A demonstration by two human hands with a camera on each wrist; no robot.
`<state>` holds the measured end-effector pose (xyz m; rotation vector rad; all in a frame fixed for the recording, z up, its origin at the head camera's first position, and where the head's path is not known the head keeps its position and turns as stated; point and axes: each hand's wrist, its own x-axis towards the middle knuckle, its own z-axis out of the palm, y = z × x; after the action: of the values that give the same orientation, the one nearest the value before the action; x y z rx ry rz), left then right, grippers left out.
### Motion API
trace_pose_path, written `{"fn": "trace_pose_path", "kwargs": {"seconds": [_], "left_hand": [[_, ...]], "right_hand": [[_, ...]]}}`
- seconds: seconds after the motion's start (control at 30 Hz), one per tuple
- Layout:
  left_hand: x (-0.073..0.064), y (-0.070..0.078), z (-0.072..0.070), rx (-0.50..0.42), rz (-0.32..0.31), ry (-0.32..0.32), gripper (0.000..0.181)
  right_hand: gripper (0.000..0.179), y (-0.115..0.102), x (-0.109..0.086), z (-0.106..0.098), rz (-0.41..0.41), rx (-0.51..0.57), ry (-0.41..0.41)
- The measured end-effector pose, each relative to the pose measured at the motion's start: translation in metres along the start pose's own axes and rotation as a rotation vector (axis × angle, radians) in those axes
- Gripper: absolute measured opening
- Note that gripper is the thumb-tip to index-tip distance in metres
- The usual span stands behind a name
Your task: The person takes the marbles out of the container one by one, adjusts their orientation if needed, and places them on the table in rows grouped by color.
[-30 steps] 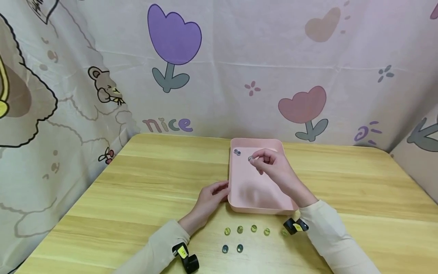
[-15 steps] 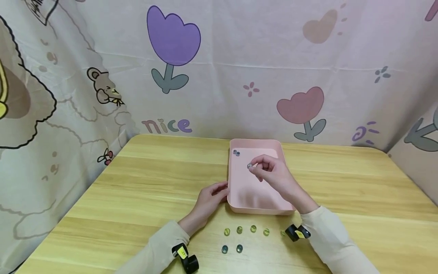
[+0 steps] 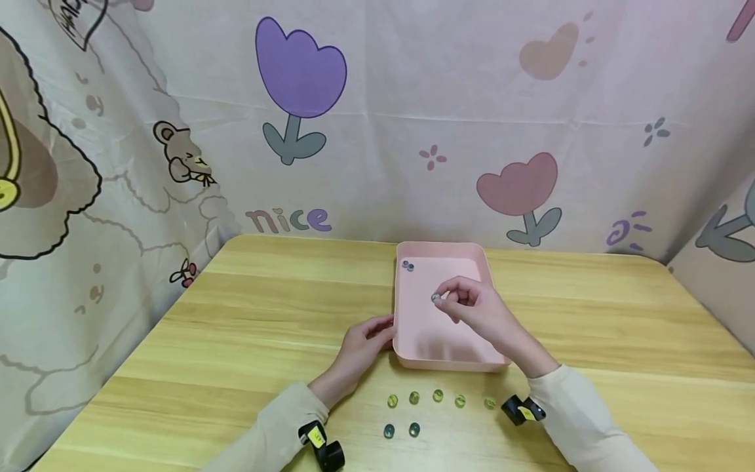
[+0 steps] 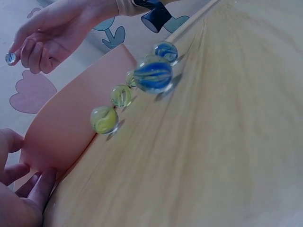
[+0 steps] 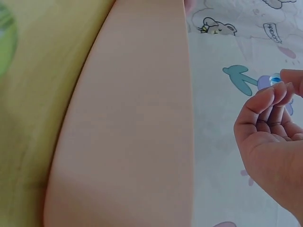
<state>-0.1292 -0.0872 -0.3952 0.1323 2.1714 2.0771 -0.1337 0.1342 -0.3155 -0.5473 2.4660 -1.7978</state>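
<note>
When working across the near part of the table (image 3: 236, 354), avoid brushing the two blue marbles (image 3: 415, 429), lying side by side nearest the body. Carry the right sleeve (image 3: 584, 426) and its wrist camera (image 3: 523, 410) clear of the next row, five yellow-green marbles (image 3: 438, 395) just short of the pink tray (image 3: 451, 365); note the rightmost, closest to that camera and so probably most exposed to a knock. Brace the tray with the left hand (image 3: 362, 344), fingers loosely spread and touching the outside of the left wall, nothing grasped; apply light pressure only, to prevent sliding. With the right hand (image 3: 476, 313), pinch the blue-streaked clear marble (image 3: 436, 298) between thumb and fingertips, above the middle of the tray and apart from its floor. Before any release, lower close to the floor, then part the fingertips evenly, without a flick; expect easy rolling from so smooth and round a thing. Approach the pair of marbles (image 3: 411, 267) near the far left corner slowly, to avoid scattering. Disregard the printed backdrop (image 3: 383, 183) beyond.
</note>
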Motion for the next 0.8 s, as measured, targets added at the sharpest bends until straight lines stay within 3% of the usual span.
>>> {"fn": "trace_pose_path", "kwargs": {"seconds": [0.57,0.8], "left_hand": [[0.001,0.002,0.000,0.010,0.002,0.006,0.039],[0.001,0.003,0.000,-0.001,0.001,0.002,0.038]], "right_hand": [[0.014,0.007,-0.015,-0.007,-0.026,-0.050,-0.030],[0.016,0.010,-0.017,-0.004,-0.001,-0.080,-0.081]]}}
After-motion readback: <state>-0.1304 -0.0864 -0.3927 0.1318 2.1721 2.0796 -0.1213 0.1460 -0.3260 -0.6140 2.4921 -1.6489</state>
